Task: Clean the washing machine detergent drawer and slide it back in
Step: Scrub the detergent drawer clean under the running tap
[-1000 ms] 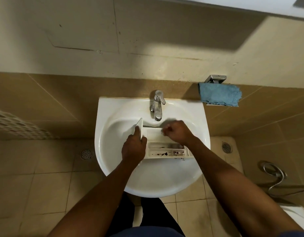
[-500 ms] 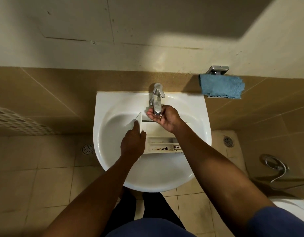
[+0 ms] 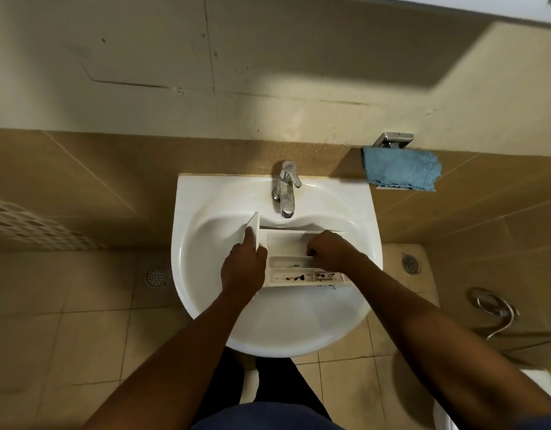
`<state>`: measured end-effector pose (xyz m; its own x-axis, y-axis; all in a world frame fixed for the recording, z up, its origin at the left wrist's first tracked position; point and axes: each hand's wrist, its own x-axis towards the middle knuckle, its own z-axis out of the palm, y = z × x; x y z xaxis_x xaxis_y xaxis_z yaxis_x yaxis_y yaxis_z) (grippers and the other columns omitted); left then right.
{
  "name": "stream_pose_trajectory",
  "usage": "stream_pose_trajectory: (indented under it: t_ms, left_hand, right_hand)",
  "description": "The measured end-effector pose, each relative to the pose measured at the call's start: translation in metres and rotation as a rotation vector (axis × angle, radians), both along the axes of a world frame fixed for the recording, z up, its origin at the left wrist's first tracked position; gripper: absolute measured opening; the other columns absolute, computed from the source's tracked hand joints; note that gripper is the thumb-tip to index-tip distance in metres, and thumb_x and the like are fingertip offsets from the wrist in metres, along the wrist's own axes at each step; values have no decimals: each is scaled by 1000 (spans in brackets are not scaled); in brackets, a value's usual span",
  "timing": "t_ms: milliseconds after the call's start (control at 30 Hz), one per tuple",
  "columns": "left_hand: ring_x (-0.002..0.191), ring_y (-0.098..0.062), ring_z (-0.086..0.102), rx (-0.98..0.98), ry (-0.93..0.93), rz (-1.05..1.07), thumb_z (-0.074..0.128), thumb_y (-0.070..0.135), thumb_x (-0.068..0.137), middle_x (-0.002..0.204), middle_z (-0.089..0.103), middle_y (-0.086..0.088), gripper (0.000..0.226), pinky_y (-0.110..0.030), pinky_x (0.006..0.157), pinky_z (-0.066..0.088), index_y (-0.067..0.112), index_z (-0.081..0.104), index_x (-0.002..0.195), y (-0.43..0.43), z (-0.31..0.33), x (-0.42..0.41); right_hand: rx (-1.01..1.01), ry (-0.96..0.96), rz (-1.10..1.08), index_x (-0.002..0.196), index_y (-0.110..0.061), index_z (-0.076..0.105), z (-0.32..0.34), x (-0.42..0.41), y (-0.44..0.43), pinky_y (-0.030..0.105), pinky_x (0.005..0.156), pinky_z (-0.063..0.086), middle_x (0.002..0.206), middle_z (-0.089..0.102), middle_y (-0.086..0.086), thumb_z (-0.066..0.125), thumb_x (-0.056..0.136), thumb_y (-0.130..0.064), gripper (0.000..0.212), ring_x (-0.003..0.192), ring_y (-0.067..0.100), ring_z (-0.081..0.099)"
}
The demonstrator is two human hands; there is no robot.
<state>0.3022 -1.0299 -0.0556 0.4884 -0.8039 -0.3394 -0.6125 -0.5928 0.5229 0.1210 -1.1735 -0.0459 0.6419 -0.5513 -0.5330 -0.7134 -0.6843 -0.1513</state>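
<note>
Right hand: half a second ago it was up at the tap; it is now back down in the detergent drawer, much as it was a second ago. Its fingers are curled, tips pointing down into the right part of the large far compartment, knuckles up. Cannot tell whether they pinch anything or only press on the plastic.

Left hand: unchanged from both earlier frames. It grips the drawer's left end, with one digit lying up along the front panel and the rest wrapped round the corner below it.

Drawer: white, lying lengthwise left to right across the middle of the basin, held between the two hands. The front panel stands up at the left end, tilted. The big compartment sits on the far side under the right fingers, and two narrow compartments run along the near side. Dark stains show in the nearest one, clear of both hands.

Tap: chrome, at the far middle of the basin, spout just beyond the drawer's far edge, not touching it.

Further out: a blue cloth hangs on a metal holder on the wall, far right. Floor drains lie left and right of the basin. A coiled metal hose lies on the floor at right.
</note>
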Motion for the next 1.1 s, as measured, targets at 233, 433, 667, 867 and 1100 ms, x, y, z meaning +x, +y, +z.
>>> stream_pose_trajectory:
  t_ms: [233,433,667,867,1100]
  left_hand:
    - [105,-34,65,-6,11,5,41,39,106,118,66,-17,63,-44,87,54,20,23,163,-2,1,0]
    - [105,-35,66,-14,11,31,41,39,106,119,67,-17,62,-44,87,54,21,25,163,-2,0,-2]
    - [106,-37,64,-15,24,39,41,42,105,120,66,-19,62,-44,87,52,24,25,163,-3,-5,-1]
    - [107,-36,66,-31,21,42,40,41,107,120,67,-19,62,-46,89,53,22,23,163,-1,-3,-1]
    - [107,-36,66,-58,68,82,37,46,107,119,69,-18,60,-44,89,54,24,27,162,0,-2,1]
  right_hand:
    - [207,-447,-162,101,-4,71,-4,49,49,43,82,56,102,73,12,58,76,-15,31,93,33,68]
    - [-16,171,-132,129,-14,62,7,3,38,39,111,40,132,64,9,66,88,-40,49,126,29,59]
    - [104,-211,-224,100,-8,67,10,68,63,41,95,49,104,71,13,51,80,-47,47,104,35,66]
    - [-18,-123,-349,94,-14,71,-4,2,44,34,81,47,105,73,11,39,104,-38,42,101,31,67]
    - [-16,-357,-483,97,-19,80,3,42,28,33,81,55,101,78,3,60,91,-25,21,96,25,70]
